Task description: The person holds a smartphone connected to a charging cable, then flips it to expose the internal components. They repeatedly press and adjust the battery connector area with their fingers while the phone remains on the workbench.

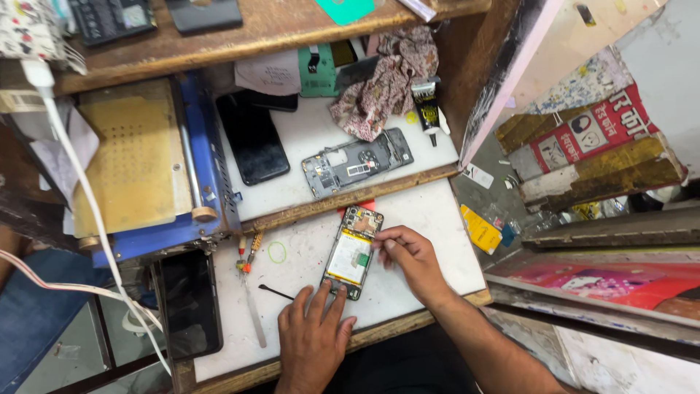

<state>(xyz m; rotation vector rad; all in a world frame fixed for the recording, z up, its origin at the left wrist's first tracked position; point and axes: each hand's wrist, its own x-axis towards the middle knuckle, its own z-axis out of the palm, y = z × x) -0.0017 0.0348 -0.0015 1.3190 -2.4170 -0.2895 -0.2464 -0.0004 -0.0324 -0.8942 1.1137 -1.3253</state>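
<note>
opened phone (352, 252) lies back-off on the white bench | left hand (312, 341) flat, fingers pinning its bottom edge | right hand (408, 255) pinching at its right edge | a slip could tear a flex, imo

Bright, even daylight fills the white worn worktop (430, 219); shadows stay soft, focus sharp centrally, edges bend and blur slightly.

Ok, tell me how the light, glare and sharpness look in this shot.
Head view: even daylight, soft shadows under both hands; the opened phone and right hand are sharp; the left hand is sharp too; faint sheen on the black screen at lower left; edges bend slightly from the wide lens.
</note>
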